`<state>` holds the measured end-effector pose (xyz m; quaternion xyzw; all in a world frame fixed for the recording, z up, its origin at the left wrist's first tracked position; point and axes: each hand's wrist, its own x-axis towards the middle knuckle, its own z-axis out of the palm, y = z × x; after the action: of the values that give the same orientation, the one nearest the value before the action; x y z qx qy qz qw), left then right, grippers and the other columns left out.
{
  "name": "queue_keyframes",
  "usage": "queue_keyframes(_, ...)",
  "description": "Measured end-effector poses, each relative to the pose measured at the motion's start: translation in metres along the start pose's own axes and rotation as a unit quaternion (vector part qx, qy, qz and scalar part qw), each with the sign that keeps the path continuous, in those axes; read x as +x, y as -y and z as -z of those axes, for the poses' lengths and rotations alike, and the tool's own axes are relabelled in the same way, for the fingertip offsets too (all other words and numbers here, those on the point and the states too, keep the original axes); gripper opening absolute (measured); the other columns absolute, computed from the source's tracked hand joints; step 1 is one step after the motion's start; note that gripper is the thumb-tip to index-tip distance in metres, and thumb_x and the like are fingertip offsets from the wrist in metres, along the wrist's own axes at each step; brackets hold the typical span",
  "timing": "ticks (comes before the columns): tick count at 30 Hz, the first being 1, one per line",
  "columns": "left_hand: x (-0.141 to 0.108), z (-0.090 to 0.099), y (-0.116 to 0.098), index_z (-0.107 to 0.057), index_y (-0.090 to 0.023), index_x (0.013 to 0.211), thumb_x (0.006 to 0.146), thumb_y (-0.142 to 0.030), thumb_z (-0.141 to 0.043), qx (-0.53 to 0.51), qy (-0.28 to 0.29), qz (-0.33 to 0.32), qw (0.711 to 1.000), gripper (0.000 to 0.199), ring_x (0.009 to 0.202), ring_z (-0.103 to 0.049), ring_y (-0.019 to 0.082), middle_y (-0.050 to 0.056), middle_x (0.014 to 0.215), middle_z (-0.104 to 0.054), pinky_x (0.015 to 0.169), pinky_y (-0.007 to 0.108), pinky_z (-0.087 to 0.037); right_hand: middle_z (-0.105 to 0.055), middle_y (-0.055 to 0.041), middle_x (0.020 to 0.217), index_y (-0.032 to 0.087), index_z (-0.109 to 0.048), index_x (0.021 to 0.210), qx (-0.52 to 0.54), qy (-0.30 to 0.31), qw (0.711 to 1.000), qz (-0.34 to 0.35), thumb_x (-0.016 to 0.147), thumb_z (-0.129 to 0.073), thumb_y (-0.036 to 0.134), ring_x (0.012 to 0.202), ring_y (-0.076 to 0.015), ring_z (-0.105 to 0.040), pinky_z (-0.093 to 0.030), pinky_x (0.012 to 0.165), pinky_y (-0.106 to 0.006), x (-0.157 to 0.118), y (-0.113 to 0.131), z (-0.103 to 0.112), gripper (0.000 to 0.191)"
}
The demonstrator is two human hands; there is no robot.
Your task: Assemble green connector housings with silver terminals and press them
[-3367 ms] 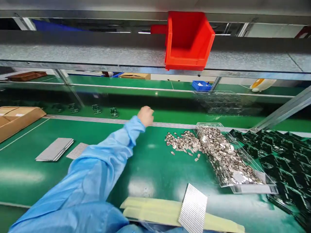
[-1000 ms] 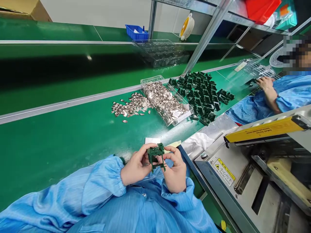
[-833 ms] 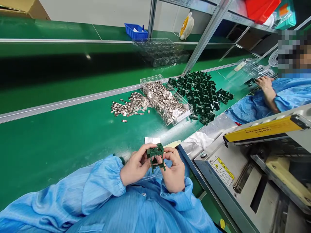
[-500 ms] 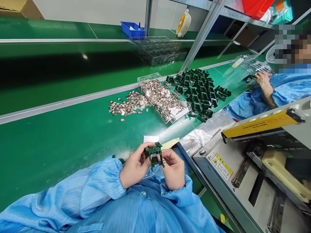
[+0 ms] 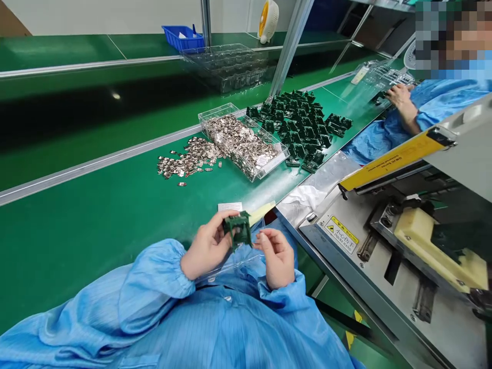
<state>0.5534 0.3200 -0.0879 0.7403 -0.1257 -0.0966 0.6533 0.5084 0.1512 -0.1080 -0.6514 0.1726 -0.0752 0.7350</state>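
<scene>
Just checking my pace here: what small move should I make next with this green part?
Probably bring your right hand over to the green frame part, so both hands steady it. Right now only your left hand grips it, and your right hand is apart from it.

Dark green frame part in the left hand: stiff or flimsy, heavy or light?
Probably stiff: the dark green open-frame part keeps its boxy shape. Likely light: the left hand holds it by fingertips. Its thin legs may snap if forced.
</scene>
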Motion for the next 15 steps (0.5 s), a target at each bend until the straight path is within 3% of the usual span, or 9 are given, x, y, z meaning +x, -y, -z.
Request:
queue_keyframes(2, 0.014, 0.003, 0.003, -0.05, -0.018, 0.124, 0.086, -0.023, -0.057, -0.013, -0.025, -0.013, 1.0, 0.039, 0.09, -0.064, 0.016, 0.007, 0.105, -0.065, 0.077, 0.026, -0.054, -0.065, -0.0044, 0.076, 0.018, -0.069, 0.086, -0.024, 0.012, 0.999, -0.02, 0.077, -0.07, 0.057, 0.07, -0.0182, -0.061, -0.055, 0.063, -0.03, 0.002, -0.018, 0.007, 0.04)
queue_keyframes(6, 0.04, -0.007, 0.014, -0.048, -0.016, 0.124, 0.084, -0.021, -0.059, -0.044, -0.023, -0.03, 0.998, 0.042, 0.094, -0.064, 0.018, 0.008, 0.107, -0.064, 0.081, 0.028, -0.054, -0.068, -0.0062, 0.069, 0.017, -0.071, 0.08, -0.036, 0.13, 0.99, -0.042, 0.073, -0.07, 0.065, 0.062, -0.0183, -0.061, -0.054, 0.062, -0.031, 0.007, -0.052, 0.002, 0.049)
queue_keyframes(10, 0.048, -0.02, 0.024, -0.048, -0.016, 0.124, 0.083, -0.022, -0.059, -0.041, -0.015, -0.034, 0.998, 0.042, 0.091, -0.064, 0.018, 0.008, 0.104, -0.065, 0.078, 0.028, -0.054, -0.067, -0.0046, 0.065, 0.018, -0.068, 0.071, -0.014, 0.16, 0.987, -0.02, 0.078, -0.063, 0.067, 0.059, -0.0177, -0.061, -0.053, 0.061, -0.03, 0.016, -0.066, -0.008, 0.05)
queue_keyframes(15, 0.048, -0.017, 0.029, -0.048, -0.018, 0.125, 0.085, -0.021, -0.059, -0.021, -0.01, -0.04, 0.999, 0.042, 0.089, -0.064, 0.017, 0.006, 0.101, -0.065, 0.076, 0.026, -0.053, -0.06, -0.0006, 0.059, 0.02, -0.064, 0.068, -0.012, 0.168, 0.985, 0.031, 0.084, -0.061, 0.058, 0.055, -0.0162, -0.057, -0.048, 0.056, -0.028, 0.025, -0.073, -0.009, 0.042)
